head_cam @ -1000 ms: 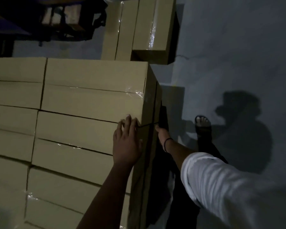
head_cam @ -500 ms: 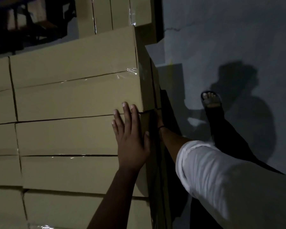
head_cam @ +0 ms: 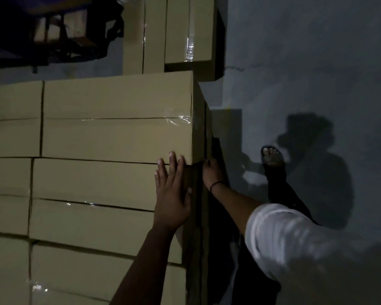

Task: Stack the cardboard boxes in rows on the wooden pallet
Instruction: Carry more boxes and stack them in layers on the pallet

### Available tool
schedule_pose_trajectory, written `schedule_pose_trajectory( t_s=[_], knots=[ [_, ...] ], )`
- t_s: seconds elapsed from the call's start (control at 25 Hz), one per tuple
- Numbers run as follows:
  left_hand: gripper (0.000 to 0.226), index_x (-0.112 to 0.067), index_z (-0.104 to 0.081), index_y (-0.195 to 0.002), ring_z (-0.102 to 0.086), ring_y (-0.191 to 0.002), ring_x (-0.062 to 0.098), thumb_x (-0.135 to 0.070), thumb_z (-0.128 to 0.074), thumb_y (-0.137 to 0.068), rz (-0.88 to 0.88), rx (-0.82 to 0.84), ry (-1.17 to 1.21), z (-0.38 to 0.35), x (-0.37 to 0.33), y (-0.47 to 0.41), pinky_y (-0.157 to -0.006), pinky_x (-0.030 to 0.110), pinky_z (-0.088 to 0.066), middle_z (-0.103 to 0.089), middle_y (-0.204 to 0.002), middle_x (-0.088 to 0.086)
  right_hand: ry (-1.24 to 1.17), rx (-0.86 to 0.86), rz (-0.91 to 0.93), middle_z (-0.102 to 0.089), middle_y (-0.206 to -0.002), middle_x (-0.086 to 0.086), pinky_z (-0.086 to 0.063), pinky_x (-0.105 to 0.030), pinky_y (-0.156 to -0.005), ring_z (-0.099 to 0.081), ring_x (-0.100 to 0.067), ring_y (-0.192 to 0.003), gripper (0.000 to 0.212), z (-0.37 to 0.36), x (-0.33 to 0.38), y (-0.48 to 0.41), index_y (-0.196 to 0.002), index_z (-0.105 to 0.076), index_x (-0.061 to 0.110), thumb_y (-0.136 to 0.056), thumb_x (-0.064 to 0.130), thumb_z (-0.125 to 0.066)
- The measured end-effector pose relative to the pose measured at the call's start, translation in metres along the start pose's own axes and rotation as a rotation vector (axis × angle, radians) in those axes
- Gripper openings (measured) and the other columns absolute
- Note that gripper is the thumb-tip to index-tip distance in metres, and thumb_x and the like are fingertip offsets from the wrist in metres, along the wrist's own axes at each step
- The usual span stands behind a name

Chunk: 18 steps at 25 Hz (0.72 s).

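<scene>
Several long tan cardboard boxes (head_cam: 117, 117) lie side by side in rows and form a flat top layer that fills the left of the view. My left hand (head_cam: 172, 194) rests flat, fingers straight, on the right end of one box (head_cam: 92, 179), and its fingertips reach the seam with the box beyond. My right hand (head_cam: 211, 172) presses against the stack's shadowed right side face at that same seam, with a dark band on its wrist. The wooden pallet is hidden under the boxes.
More tan boxes (head_cam: 176, 34) stand on end beyond the stack at the top centre. A dark metal frame (head_cam: 59, 36) sits at the top left. Grey concrete floor (head_cam: 306, 62) runs along the right, where my sandalled foot (head_cam: 272, 157) stands beside the stack.
My view swung and came back. Both hands stay at the same box end, the left flat on top and the right on the side face.
</scene>
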<state>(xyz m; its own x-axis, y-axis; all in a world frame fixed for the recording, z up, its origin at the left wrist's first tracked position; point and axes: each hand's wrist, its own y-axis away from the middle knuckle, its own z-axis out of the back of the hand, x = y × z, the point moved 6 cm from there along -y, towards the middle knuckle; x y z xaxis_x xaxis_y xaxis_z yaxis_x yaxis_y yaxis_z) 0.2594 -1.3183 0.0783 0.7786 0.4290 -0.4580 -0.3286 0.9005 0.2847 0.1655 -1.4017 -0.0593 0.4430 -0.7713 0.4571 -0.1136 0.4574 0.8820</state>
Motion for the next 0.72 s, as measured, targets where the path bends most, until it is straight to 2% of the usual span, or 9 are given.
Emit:
schedule_pose_trajectory(
  t_s=[0.08, 0.2, 0.28, 0.36, 0.44, 0.52, 0.6, 0.72],
  knots=[
    [0.076, -0.021, -0.018, -0.161, 0.011, -0.155, 0.024, -0.011, -0.056, -0.096, 0.033, -0.001, 0.111, 0.007, -0.001, -0.001, -0.125, 0.051, -0.006, 0.001, -0.170, -0.003, 0.194, -0.085, 0.302, -0.028, -0.162, -0.006, -0.024, -0.035, -0.120, -0.029, -0.023, -0.147, 0.053, 0.024, 0.028, 0.018, -0.156, -0.032, 0.014, -0.106, 0.031, -0.041],
    [0.061, -0.019, -0.040, -0.154, -0.010, -0.156, 0.021, -0.003, -0.056, -0.097, 0.183, -0.190, 0.307, 0.029, 0.004, 0.014, -0.124, 0.036, -0.019, -0.020, -0.167, 0.003, 0.450, -0.106, 0.804, -0.039, -0.152, -0.010, -0.032, -0.036, -0.114, -0.038, -0.027, -0.139, 0.048, 0.039, 0.090, 0.064, -0.146, -0.047, 0.014, -0.101, 0.029, -0.045],
    [0.053, -0.015, -0.056, -0.140, -0.036, -0.145, 0.026, 0.000, -0.060, -0.090, 0.377, -0.402, 0.295, 0.041, 0.010, 0.036, -0.118, 0.038, -0.032, -0.044, -0.154, 0.009, 0.683, -0.059, 1.148, -0.050, -0.135, -0.010, -0.039, -0.039, -0.103, -0.046, -0.032, -0.124, 0.044, 0.024, 0.128, 0.099, -0.134, -0.057, 0.014, -0.094, 0.028, -0.047],
    [0.038, -0.017, -0.067, -0.122, -0.056, -0.121, 0.027, -0.010, -0.066, -0.084, 0.735, -0.607, 0.248, 0.041, 0.022, 0.075, -0.105, 0.039, -0.044, -0.062, -0.127, 0.010, 0.941, 0.085, 1.384, -0.055, -0.122, -0.008, -0.041, -0.040, -0.096, -0.049, -0.031, -0.113, 0.039, -0.004, 0.154, 0.120, -0.125, -0.062, 0.016, -0.089, 0.025, -0.053],
    [0.032, -0.021, -0.067, -0.113, -0.059, -0.113, 0.031, -0.021, -0.069, -0.081, 1.153, -0.693, 0.323, 0.038, 0.027, 0.123, -0.101, 0.041, -0.046, -0.067, -0.114, 0.009, 1.211, 0.283, 1.450, -0.056, -0.118, -0.010, -0.045, -0.042, -0.092, -0.050, -0.032, -0.109, 0.039, -0.037, 0.154, 0.132, -0.124, -0.062, 0.014, -0.086, 0.021, -0.057],
    [0.038, -0.018, -0.063, -0.118, -0.055, -0.120, 0.034, -0.017, -0.068, -0.081, 1.478, -0.631, 0.537, 0.023, 0.020, 0.156, -0.106, 0.042, -0.042, -0.064, -0.119, 0.011, 1.454, 0.466, 1.381, -0.054, -0.123, -0.014, -0.046, -0.042, -0.093, -0.050, -0.034, -0.112, 0.043, -0.060, 0.137, 0.134, -0.130, -0.057, 0.009, -0.087, 0.017, -0.057],
    [0.044, -0.013, -0.059, -0.126, -0.056, -0.120, 0.036, -0.014, -0.069, -0.083, 1.621, -0.648, 0.713, 0.011, 0.012, 0.176, -0.105, 0.039, -0.041, -0.060, -0.123, 0.016, 1.605, 0.516, 1.293, -0.049, -0.124, -0.016, -0.046, -0.040, -0.093, -0.049, -0.035, -0.113, 0.041, -0.075, 0.120, 0.130, -0.126, -0.055, 0.007, -0.086, 0.014, -0.056],
    [0.053, -0.005, -0.055, -0.133, -0.054, -0.122, 0.038, -0.015, -0.071, -0.083, 1.649, -0.716, 0.792, 0.004, 0.014, 0.185, -0.101, 0.035, -0.043, -0.056, -0.131, 0.023, 1.592, 0.438, 1.185, -0.046, -0.124, -0.017, -0.045, -0.038, -0.094, -0.050, -0.036, -0.114, 0.036, -0.086, 0.124, 0.132, -0.121, -0.054, 0.005, -0.087, 0.015, -0.056]
  ],
)
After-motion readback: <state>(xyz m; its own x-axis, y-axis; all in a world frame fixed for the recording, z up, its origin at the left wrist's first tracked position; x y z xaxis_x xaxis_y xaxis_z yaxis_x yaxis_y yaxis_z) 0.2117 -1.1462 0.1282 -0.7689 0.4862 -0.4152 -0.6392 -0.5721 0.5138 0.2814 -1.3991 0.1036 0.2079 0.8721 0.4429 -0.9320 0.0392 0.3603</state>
